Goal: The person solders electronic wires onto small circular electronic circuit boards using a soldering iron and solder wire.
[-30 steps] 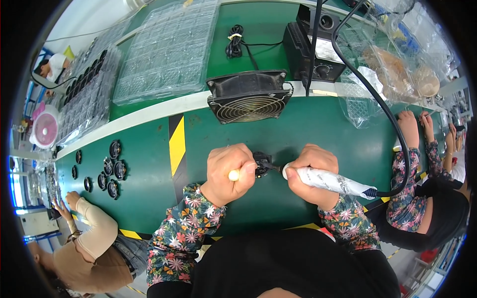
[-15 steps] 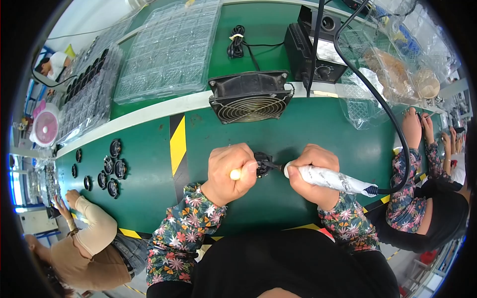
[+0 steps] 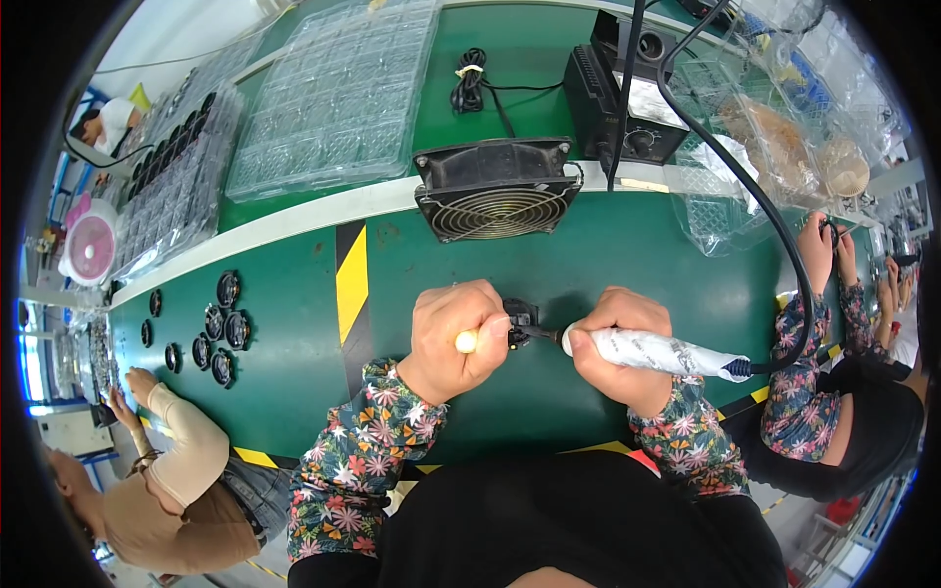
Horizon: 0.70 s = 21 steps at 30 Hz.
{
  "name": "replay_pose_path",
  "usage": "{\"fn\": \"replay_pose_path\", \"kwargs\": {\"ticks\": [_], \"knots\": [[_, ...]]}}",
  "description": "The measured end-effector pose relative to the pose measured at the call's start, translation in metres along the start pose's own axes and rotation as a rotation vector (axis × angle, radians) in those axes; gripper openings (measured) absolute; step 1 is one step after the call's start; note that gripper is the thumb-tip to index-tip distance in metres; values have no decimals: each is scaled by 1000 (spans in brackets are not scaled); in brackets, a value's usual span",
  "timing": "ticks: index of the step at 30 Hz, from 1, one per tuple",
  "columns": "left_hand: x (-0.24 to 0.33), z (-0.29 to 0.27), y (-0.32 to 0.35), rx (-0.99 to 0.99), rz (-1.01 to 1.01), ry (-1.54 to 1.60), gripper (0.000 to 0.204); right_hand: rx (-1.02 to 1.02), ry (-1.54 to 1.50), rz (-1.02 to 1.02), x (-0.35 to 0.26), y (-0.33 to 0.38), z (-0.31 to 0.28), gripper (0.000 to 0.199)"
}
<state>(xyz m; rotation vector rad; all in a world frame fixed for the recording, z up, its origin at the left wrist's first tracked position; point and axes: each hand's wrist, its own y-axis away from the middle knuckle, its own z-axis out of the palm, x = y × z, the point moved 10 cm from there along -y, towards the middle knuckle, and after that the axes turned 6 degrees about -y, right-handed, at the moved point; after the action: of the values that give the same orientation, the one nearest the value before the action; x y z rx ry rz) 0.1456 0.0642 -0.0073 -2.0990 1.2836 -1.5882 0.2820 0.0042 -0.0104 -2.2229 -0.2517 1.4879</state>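
Note:
My right hand is closed round a soldering iron whose handle is wrapped in white film; a black cable leaves its rear end. Its dark tip points left and meets a small black round part on the green bench. My left hand makes a fist at the left of that part. A pale yellow rounded end of a slim tool pokes out of this fist; the rest of the tool is hidden by the fingers. Whether the left fingertips also touch the black part, I cannot tell.
Ahead stands a black fan, with a black soldering station behind it to the right. Several black ring-shaped parts lie at left. Clear plastic trays fill the back shelf. Co-workers sit on both sides, one hand at left.
Both hands and the soldering iron hold nearly the same place over the black part. The view has shifted very slightly. At right, a co-worker's hands have moved a little.

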Motion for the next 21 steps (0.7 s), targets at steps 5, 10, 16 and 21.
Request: {"fn": "replay_pose_path", "kwargs": {"ticks": [5, 10, 16, 21], "knots": [[-1, -3, 0, 35, -9, 32, 21, -14, 2, -9, -2, -1, 1, 18], [-3, 0, 0, -19, -7, -25, 22, -15, 14, -4, -2, 0, 1, 18], [-6, -1, 0, -14, -34, -23, 23, 21, 5, 0, 0, 1, 0, 16], [-10, -1, -1, -15, -67, 8, 24, 18, -36, 41, 5, 2, 3, 16]]}}
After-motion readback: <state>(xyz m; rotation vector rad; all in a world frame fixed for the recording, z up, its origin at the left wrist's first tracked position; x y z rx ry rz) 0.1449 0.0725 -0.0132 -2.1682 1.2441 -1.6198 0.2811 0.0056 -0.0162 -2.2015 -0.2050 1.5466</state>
